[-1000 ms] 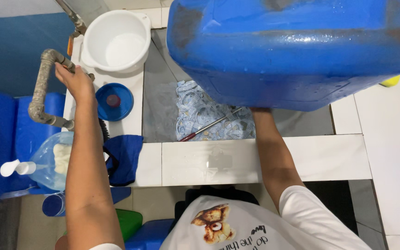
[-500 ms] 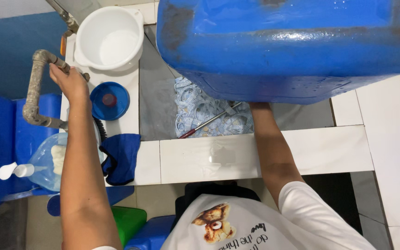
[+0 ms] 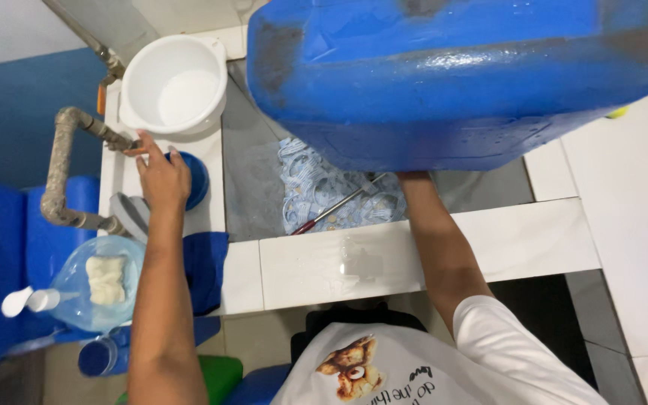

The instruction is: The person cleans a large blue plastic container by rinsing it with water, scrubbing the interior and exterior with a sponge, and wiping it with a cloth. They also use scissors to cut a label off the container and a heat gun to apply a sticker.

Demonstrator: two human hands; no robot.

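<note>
A big wet blue jerrycan (image 3: pixel 444 75) hangs tilted over the sink basin (image 3: pixel 253 187) and fills the top of the view. My right forearm (image 3: pixel 433 232) reaches up under it; the hand itself is hidden behind the can and seems to carry it. My left hand (image 3: pixel 160 171) lies with its fingers apart over a round blue lid (image 3: pixel 196 180) on the tiled ledge. Its fingertips are at the end of a corroded bent pipe (image 3: pixel 58 165). It holds nothing.
A white bucket (image 3: pixel 170 82) stands behind the lid. In the basin lie a patterned cloth (image 3: pixel 316 180) and a metal rod with a red handle (image 3: pixel 331 206). A dark blue cloth (image 3: pixel 204 262) hangs off the white tiled counter (image 3: pixel 369 259). A clear bag (image 3: pixel 103 281) sits lower left.
My left hand has let go of the pipe and moved down and right over the blue lid. The jerrycan has tilted slightly, and the view has shifted.
</note>
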